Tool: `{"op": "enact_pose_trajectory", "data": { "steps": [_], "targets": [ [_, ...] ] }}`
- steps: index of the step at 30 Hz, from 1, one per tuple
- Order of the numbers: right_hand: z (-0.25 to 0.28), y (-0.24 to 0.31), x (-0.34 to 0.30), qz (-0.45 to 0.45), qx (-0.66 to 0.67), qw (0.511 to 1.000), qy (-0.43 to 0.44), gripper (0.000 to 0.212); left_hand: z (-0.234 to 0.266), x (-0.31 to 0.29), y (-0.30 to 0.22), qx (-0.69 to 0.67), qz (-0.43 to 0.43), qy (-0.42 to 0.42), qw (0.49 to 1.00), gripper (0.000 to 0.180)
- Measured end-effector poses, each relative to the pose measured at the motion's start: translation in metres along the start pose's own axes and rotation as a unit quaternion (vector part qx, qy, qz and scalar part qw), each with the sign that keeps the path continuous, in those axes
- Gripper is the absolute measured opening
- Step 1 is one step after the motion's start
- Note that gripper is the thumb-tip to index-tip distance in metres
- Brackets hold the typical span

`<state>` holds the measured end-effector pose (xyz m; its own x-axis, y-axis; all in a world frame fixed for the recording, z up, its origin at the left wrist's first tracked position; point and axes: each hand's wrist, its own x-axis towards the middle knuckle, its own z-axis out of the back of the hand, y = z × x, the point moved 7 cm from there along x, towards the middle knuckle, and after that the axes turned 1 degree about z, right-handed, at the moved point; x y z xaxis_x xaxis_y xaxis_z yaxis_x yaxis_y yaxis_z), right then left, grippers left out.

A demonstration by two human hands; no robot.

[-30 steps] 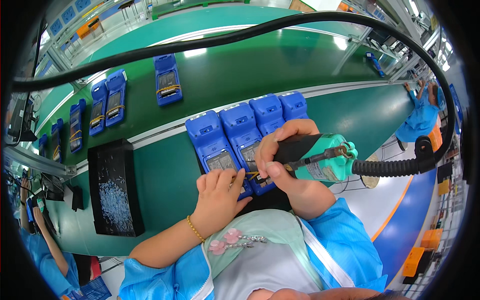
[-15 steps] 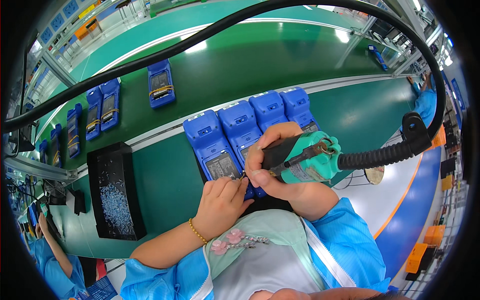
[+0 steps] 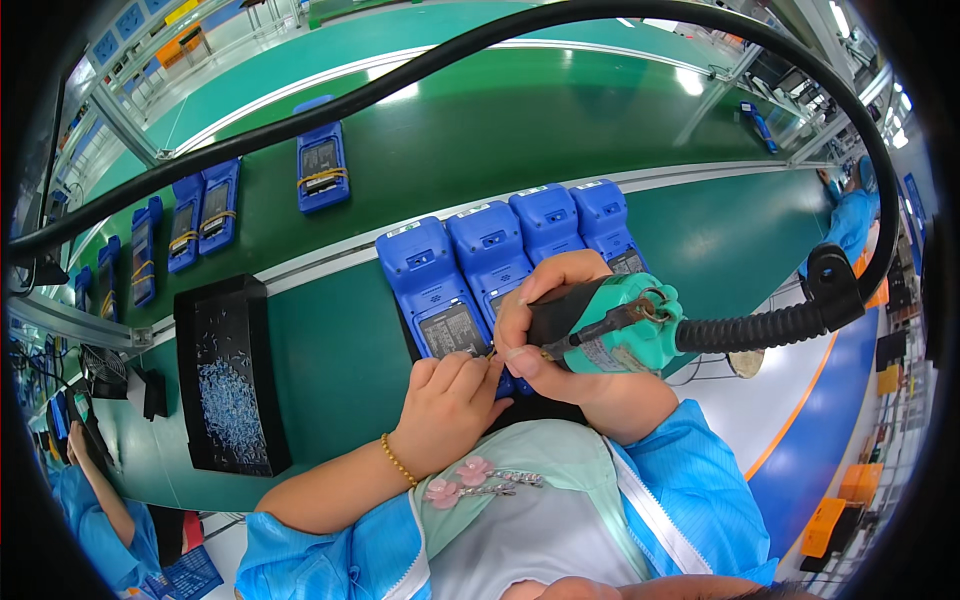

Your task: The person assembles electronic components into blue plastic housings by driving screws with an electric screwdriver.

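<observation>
My right hand is wrapped round a green and black electric screwdriver, held nearly level with its corrugated cable end to the right. My left hand is closed, thumb and fingertips pinched near the screwdriver's tip; whatever lies between them is too small to make out. Both hands meet over the lower ends of several blue handheld devices, which lie face down side by side in a row. Labels show on their backs. The hands and the screwdriver hide the lower parts of the devices.
Left of my arm stands a black tray with many small blue screws. More blue devices with yellow bands lie on the green belt beyond. A thick black cable arches overhead. Co-workers' sleeves show at both sides.
The view has shifted slightly, so the devices appear a little farther right. Both hands keep nearly the same grip and place over the devices.
</observation>
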<state>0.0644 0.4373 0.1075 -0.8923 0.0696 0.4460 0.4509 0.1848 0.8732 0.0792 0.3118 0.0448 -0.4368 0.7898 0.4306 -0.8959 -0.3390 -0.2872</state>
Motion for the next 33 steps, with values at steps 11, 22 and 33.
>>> {"op": "enact_pose_trajectory", "data": {
  "steps": [11, 22, 33],
  "targets": [
    [-0.008, 0.013, 0.009, 0.061, -0.242, 0.967, 0.056, 0.044, -0.003, 0.001, 0.0, -0.008, -0.001, -0.001, 1.0, 0.052],
    [-0.012, 0.013, 0.007, 0.037, -0.271, 0.956, 0.106, 0.045, -0.002, 0.004, 0.001, 0.0, 0.003, -0.005, 1.0, 0.048],
    [-0.011, 0.009, 0.005, -0.005, -0.189, 0.979, 0.075, 0.044, -0.005, 0.004, 0.005, -0.019, 0.012, 0.001, 1.0, 0.047]
  ]
}}
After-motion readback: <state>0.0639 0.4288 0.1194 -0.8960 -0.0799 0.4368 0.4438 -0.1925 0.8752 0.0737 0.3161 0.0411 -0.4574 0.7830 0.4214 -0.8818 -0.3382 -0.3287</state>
